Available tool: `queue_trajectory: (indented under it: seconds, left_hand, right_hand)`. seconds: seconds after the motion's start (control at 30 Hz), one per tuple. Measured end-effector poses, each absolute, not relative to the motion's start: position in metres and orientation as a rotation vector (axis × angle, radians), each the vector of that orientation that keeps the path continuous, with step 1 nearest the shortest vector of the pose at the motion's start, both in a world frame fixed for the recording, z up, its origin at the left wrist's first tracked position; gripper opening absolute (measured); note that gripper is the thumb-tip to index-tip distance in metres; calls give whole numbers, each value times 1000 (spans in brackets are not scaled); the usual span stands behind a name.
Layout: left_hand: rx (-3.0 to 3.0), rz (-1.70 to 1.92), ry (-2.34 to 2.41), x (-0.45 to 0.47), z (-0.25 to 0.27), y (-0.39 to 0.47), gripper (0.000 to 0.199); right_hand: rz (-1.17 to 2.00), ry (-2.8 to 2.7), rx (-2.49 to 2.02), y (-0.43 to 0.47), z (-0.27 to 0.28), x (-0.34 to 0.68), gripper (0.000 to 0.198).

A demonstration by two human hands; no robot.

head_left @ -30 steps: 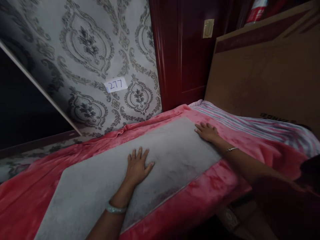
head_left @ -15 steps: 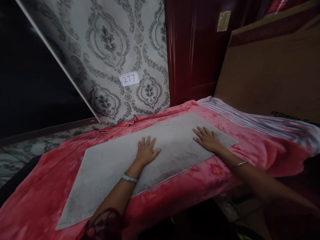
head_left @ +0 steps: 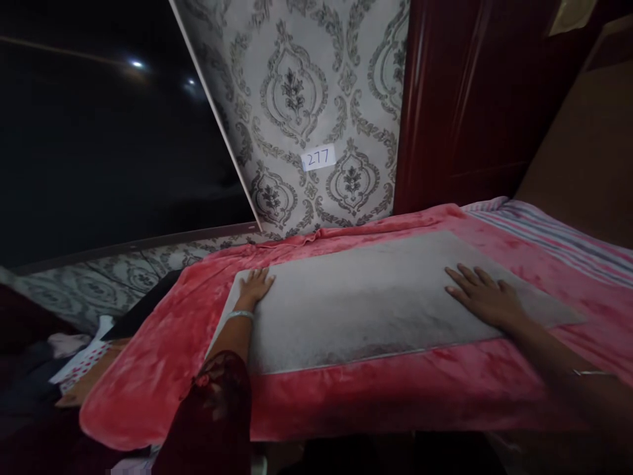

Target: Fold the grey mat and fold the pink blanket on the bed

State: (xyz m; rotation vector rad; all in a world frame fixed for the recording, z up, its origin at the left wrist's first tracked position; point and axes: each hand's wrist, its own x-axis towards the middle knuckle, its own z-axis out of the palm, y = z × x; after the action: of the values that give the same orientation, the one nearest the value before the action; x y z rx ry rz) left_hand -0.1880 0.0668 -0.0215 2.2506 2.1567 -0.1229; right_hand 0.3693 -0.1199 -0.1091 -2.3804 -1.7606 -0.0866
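Note:
A grey rectangular piece of fabric (head_left: 356, 303) with a soft-looking surface lies spread flat on a red-pink plush blanket (head_left: 376, 402). My left hand (head_left: 256, 285) rests palm down near the far left corner of the grey fabric, its fingers spread. Toward the right end, my right hand (head_left: 484, 297) also lies on the fabric, palm down with its fingers apart. Neither hand grips anything. My left forearm and its dark red lace sleeve hide part of the fabric's left edge.
Patterned wallpaper with a paper label (head_left: 318, 158) reading 277 rises behind the blanket. A large black screen (head_left: 113, 138) stands at the left, a dark red door panel (head_left: 459, 105) at the back right. A cardboard box (head_left: 588, 152) and striped cloth (head_left: 554, 231) are at the right.
My left hand has slid across the grey fabric from its middle to the far left corner. My right hand stays near the right end. The view has turned left.

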Motion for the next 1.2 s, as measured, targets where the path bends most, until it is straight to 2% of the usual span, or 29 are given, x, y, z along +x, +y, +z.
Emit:
queue_trajectory:
  seconds: [0.23, 0.43, 0.63, 0.93, 1.2]
  left_hand:
    - [2107, -126, 2314, -242, -23, 62, 71]
    - [2093, -154, 2375, -227, -15, 28, 73]
    - [2588, -62, 1945, -194, -38, -35, 64]
    - [2164, 2, 2395, -251, -43, -58, 67]
    - [2170, 270, 2533, -252, -43, -69, 63]
  right_hand:
    - [-60, -1760, -2449, -127, -95, 359, 72]
    - [12, -1771, -2480, -133, -83, 353, 76]
    - [13, -1768, -2466, -134, -82, 353, 75]
    - [16, -1770, -2464, -136, -79, 351, 75]
    - [41, -1767, -2473, -136, -79, 349, 77]
